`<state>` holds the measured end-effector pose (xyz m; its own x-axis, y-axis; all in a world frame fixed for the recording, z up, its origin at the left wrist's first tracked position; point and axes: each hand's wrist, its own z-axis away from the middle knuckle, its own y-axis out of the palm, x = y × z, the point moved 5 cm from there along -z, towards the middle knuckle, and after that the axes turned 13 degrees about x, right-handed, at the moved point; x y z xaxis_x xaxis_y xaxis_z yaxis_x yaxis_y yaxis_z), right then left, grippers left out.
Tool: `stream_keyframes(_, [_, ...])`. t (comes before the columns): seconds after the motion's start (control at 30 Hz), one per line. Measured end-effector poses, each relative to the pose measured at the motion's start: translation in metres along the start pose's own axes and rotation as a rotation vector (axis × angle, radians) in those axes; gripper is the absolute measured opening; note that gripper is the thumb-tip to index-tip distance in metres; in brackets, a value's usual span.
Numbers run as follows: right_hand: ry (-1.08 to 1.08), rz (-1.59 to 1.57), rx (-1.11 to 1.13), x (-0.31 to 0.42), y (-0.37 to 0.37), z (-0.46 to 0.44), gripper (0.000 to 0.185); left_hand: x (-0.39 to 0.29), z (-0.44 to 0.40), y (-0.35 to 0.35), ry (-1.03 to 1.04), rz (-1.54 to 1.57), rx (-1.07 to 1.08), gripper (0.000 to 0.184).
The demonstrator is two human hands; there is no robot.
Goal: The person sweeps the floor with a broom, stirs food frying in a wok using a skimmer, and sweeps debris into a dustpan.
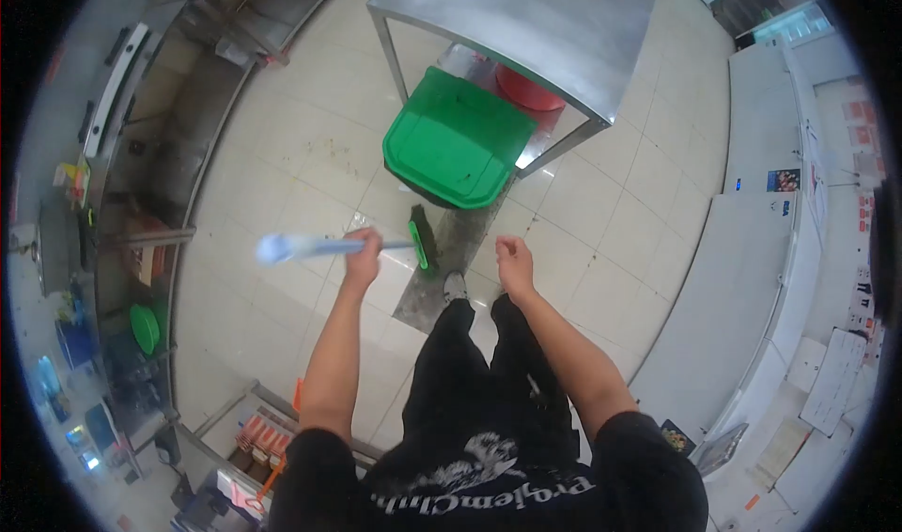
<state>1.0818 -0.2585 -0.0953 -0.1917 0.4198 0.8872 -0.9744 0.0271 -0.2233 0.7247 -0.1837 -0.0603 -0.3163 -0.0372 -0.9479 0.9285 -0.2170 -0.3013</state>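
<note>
My left hand [364,258] is wrapped round the pale blue handle of a broom [319,247]. The handle's blurred end points up toward me on the left. Its green head with dark bristles [423,238] rests at the floor by a grey drain strip [462,241]. To the right, my right hand [514,267] hangs in the air with its fingers curled in, and nothing shows in it. Ahead of both hands stands a bin with a green lid [460,138], partly under a steel table [536,25].
Brown crumbs [324,154] are scattered on the tiled floor [282,203] at left. A red tub [528,89] sits beneath the table. White chest freezers [723,260] line the right side, and steel shelving [183,234] the left. A crate of packets [263,438] is low at left.
</note>
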Motion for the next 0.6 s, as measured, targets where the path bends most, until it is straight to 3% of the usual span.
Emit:
stream_keyframes(0.03, [-0.005, -0.013, -0.008, -0.049, -0.002, -0.036, 0.029, -0.017, 0.000, -0.012, -0.097, 0.177, 0.025, 0.036])
stream_keyframes(0.1, [0.333, -0.021, 0.186, -0.141, 0.010, -0.088, 0.027, -0.017, 0.007, -0.024, -0.062, 0.282, -0.028, 0.037])
stream_keyframes(0.13, [0.393, -0.146, 0.220, -0.154, 0.013, -0.110, 0.029, -0.016, 0.010, -0.022, -0.077, 0.270, -0.018, 0.037])
stream_keyframes(0.17, [0.453, -0.272, 0.258, -0.159, 0.017, -0.136, 0.031, -0.019, 0.012, -0.022, -0.019, 0.335, -0.020, 0.035])
stream_keyframes(0.23, [0.520, -0.467, 0.052, -0.153, 0.026, -0.176, 0.039, -0.021, 0.018, -0.019, 0.006, 0.382, -0.008, 0.035])
stream_keyframes(0.3, [0.534, -0.574, -0.004, -0.137, 0.036, -0.200, 0.045, -0.022, 0.025, -0.010, 0.023, 0.402, -0.060, 0.033])
stream_keyframes(0.6, [0.454, -0.764, 0.143, -0.173, 0.024, -0.185, 0.055, -0.021, 0.017, 0.000, -0.017, 0.369, -0.071, 0.031])
